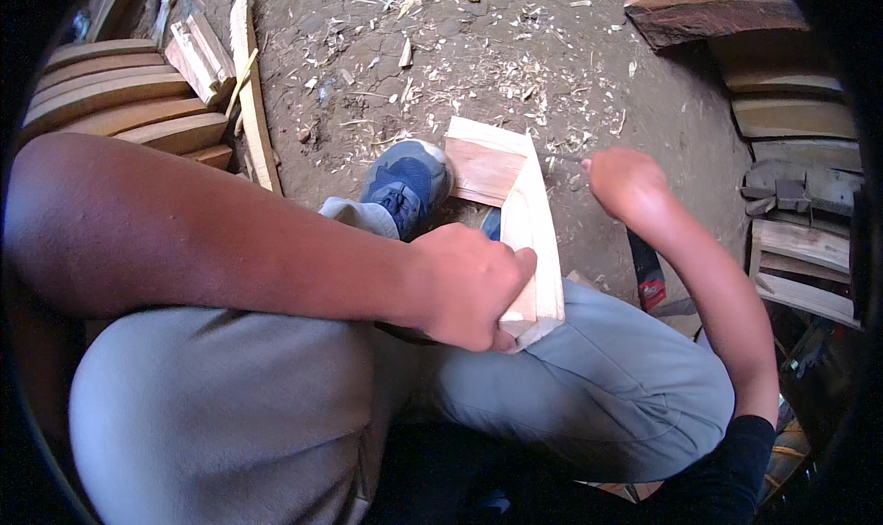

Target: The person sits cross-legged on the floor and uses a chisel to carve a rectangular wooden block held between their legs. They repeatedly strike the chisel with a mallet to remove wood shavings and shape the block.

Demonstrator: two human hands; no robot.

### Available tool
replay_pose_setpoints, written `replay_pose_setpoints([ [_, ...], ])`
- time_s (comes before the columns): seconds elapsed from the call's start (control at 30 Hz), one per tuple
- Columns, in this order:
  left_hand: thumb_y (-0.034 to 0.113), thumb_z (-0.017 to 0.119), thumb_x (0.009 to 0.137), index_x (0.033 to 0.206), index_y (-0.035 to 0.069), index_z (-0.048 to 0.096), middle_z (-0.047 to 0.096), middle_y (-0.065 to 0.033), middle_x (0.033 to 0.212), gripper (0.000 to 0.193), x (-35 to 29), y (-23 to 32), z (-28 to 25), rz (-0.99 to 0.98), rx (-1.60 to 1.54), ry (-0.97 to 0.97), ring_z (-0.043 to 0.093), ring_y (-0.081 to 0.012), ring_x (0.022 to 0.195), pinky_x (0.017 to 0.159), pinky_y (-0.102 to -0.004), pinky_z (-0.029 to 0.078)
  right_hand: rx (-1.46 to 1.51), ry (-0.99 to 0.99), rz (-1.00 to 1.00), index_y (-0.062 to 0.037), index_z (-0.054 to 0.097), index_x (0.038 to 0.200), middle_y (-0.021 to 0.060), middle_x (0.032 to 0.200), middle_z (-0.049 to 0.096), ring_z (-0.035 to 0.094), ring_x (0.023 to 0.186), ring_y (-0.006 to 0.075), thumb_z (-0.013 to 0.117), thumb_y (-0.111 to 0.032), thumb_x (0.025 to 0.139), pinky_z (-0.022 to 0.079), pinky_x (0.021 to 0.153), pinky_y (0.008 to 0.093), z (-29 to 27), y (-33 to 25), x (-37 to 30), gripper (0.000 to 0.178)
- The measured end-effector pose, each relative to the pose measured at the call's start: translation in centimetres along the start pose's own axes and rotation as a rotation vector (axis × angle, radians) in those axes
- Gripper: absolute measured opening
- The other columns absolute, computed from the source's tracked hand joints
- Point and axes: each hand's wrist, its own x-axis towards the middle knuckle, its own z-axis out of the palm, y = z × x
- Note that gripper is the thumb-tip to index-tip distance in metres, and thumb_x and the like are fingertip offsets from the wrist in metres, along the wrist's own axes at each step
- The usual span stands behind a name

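My left hand (478, 286) is closed round the near end of a pale wooden piece (538, 240), which leans against my right knee. Its far end meets a short wooden block (486, 164) at an angle, beside my blue shoe (409, 186). My right hand (630, 184) is out to the right of the wood, its fingers closed. A thin dark shaft (563, 160) runs from these fingers toward the joint of the wood; motion blur hides what kind of tool it is.
Wood shavings (460, 83) litter the dirt floor. Curved boards (120, 92) are stacked at the left, near a long wooden strip (250, 83). More boards (791, 115) stand along the right side. A black and red object (649, 281) lies beside my right knee.
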Motion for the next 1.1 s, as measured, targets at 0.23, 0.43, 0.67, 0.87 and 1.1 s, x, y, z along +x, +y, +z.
replay_pose_setpoints([
  [0.23, 0.047, 0.079, 0.081, 0.105, -0.004, 0.051, 0.070, -0.0254, 0.090, 0.062, 0.0, 0.2, -0.3, -0.019, 0.004, -0.032, 0.070, -0.0457, 0.088, 0.076, -0.0532, 0.056, 0.010, 0.007, 0.100, -0.0012, 0.075, 0.104, 0.0242, 0.103, 0.074, 0.072, 0.099, 0.0399, 0.042, -0.033, 0.108, 0.056, 0.090, 0.0514, -4.3, 0.3, -2.1, 0.046],
  [0.43, 0.047, 0.078, 0.083, 0.106, -0.005, 0.053, 0.071, -0.0260, 0.092, 0.063, 0.0, 0.5, -0.7, -0.043, 0.023, -0.065, 0.071, -0.0447, 0.090, 0.078, -0.0514, 0.056, 0.022, -0.070, 0.044, -0.0018, 0.075, 0.104, 0.0228, 0.106, 0.074, 0.072, 0.100, 0.0396, 0.043, -0.033, 0.107, 0.056, 0.091, 0.0515, -5.4, -1.2, -2.9, 0.045],
  [0.67, 0.048, 0.077, 0.084, 0.110, -0.007, 0.057, 0.072, -0.0260, 0.096, 0.064, 0.1, 1.3, -1.3, -0.097, 0.057, -0.087, 0.072, -0.0425, 0.094, 0.082, -0.0483, 0.057, 0.013, 0.055, 0.010, -0.0028, 0.075, 0.098, 0.0215, 0.099, 0.074, 0.073, 0.094, 0.0380, 0.041, -0.032, 0.109, 0.057, 0.085, 0.0490, -2.6, -1.8, -2.6, 0.046],
  [0.87, 0.048, 0.077, 0.083, 0.108, -0.006, 0.056, 0.072, -0.0256, 0.093, 0.063, 0.3, 1.2, -1.2, -0.074, 0.071, -0.099, 0.072, -0.0432, 0.092, 0.081, -0.0487, 0.057, -0.025, -0.029, 0.089, -0.0065, 0.079, 0.108, 0.0165, 0.114, 0.076, 0.074, 0.106, 0.0294, 0.057, -0.009, 0.096, 0.061, 0.086, 0.0409, -1.9, -3.0, 0.0, 0.025],
  [1.1, 0.047, 0.077, 0.083, 0.108, -0.006, 0.056, 0.072, -0.0260, 0.095, 0.062, 0.1, 1.0, -1.0, -0.053, 0.066, -0.090, 0.072, -0.0429, 0.093, 0.081, -0.0493, 0.057, 0.035, 0.078, 0.104, -0.0026, 0.078, 0.101, 0.0208, 0.108, 0.075, 0.074, 0.103, 0.0346, 0.051, -0.020, 0.101, 0.060, 0.086, 0.0459, -2.2, -0.2, -0.8, 0.032],
])
